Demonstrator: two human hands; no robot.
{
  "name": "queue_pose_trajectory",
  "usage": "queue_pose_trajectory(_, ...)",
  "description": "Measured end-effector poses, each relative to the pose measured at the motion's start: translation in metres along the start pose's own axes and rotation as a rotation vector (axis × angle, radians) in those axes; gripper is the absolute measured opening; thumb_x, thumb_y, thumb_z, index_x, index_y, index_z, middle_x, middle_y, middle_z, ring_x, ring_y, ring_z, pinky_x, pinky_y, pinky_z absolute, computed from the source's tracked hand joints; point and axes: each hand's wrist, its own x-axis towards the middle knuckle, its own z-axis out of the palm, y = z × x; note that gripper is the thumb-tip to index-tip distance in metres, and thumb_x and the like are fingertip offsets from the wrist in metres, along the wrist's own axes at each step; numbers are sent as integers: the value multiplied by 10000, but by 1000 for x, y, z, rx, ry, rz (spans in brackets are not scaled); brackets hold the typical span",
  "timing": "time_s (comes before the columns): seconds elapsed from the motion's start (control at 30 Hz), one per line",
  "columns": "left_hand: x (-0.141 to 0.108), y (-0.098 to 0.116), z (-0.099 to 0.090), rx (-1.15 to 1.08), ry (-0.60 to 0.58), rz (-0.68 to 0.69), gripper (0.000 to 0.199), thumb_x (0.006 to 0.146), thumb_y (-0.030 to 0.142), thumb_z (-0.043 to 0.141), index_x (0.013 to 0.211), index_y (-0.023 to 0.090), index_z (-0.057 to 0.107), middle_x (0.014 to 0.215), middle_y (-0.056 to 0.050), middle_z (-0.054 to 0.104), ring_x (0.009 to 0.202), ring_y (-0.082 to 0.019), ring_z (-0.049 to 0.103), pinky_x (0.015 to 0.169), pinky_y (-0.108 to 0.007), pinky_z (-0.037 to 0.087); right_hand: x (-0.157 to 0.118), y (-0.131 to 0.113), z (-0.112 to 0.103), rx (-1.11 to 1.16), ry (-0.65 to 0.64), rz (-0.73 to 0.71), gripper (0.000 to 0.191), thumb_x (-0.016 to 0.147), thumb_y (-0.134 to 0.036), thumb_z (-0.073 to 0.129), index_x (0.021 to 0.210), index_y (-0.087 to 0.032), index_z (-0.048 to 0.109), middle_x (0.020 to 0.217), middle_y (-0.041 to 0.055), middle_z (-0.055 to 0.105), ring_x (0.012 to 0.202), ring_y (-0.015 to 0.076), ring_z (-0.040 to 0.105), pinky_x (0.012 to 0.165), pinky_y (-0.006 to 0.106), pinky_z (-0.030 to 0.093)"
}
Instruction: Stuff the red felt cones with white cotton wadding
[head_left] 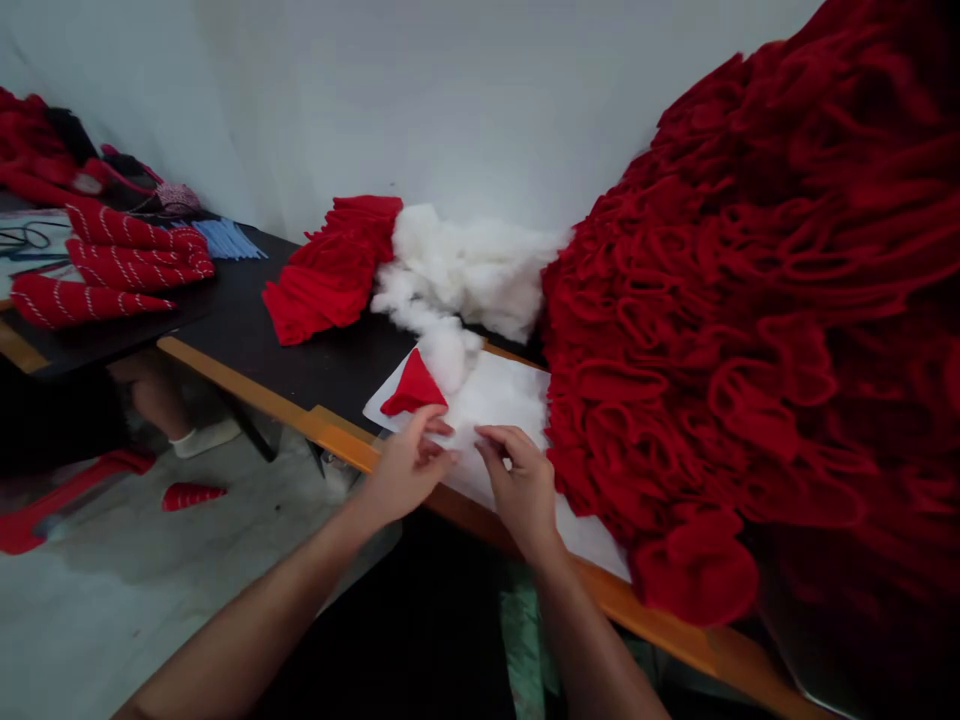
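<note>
A small red felt cone [414, 384] lies on a white sheet [517, 395] at the table's front edge. My left hand [411, 466] is just below the cone, its fingers loosely curled and apart, with nothing visible in them; the knuckles overlap the cone's lower corner, and I cannot tell whether they touch it. Over the sheet to the right, my right hand [523, 486] has thumb and forefinger pinched together. Whatever is between those fingertips is too small to make out. Behind the cone, a tuft of white stuffing [450, 352] trails from a larger fluffy heap [472, 262].
A tall mound of red fabric pieces [750, 380] fills the right side. Stacked red pieces [337, 265] lie left of the stuffing. Striped red cones [135, 250] and blue strips [227, 240] sit farther left. One striped cone [193, 496] is on the floor, near another person's leg [154, 395].
</note>
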Motion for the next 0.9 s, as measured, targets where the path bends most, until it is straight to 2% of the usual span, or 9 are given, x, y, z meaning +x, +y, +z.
queue_pose_trajectory(0.1,18,-9,-27,587,368,256,449,687,192,627,1123,195,521,1157,-113,470,1009,-254,501,884,-436,424,4,1,9,196,15,220,136,781,-297,579,844,-192,638,754,20,651,669,153,580,630,280,471)
queue_pose_trajectory(0.2,44,-16,-44,802,309,277,208,705,156,590,911,176,611,979,-95,519,933,-255,511,845,-423,432,11,-1,31,258,8,252,122,759,-293,584,801,-195,641,758,24,628,709,165,581,680,305,475)
queue_pose_trajectory(0.37,46,-12,-42,582,203,403,184,799,103,439,873,176,591,836,-35,553,780,-154,537,741,-294,445,30,-5,64,186,91,92,39,668,-179,613,659,-202,643,1171,72,535,1124,224,482,984,379,351)
queue_pose_trajectory(0.47,26,-5,-33,457,207,454,121,826,130,455,850,175,566,805,-22,561,759,-140,535,703,-265,434,33,-9,74,331,21,96,99,672,-123,517,653,-201,576,928,25,612,887,161,565,826,310,433)
queue_pose_trajectory(0.57,5,0,-22,416,179,537,107,848,149,456,831,179,557,817,-29,565,774,-143,534,706,-265,430,29,-16,78,391,116,198,110,628,-102,479,628,-213,472,606,-63,490,590,107,465,573,225,388)
queue_pose_trajectory(0.7,-18,9,-10,384,156,616,122,846,133,468,870,185,576,882,-50,554,835,-156,525,730,-273,429,29,-26,72,505,242,367,101,668,-179,468,750,-231,444,579,-87,408,515,93,390,488,208,323)
queue_pose_trajectory(0.77,-27,15,-4,325,64,590,110,853,142,468,865,187,568,887,-49,558,835,-153,524,731,-267,429,34,-27,64,539,246,453,195,705,-200,422,882,-234,496,583,-80,397,507,102,396,492,217,340)
queue_pose_trajectory(0.83,-36,19,0,237,-47,512,104,872,165,447,855,183,548,847,-40,560,789,-142,523,709,-256,426,37,-25,56,469,212,427,236,683,-185,440,878,-226,567,605,-60,416,549,112,427,536,232,370)
queue_pose_trajectory(0.9,-44,21,4,153,-124,436,122,890,193,415,854,178,531,817,-34,552,765,-138,513,708,-257,423,37,-23,51,386,195,302,176,628,-173,508,766,-217,607,683,-30,484,650,128,478,622,251,401)
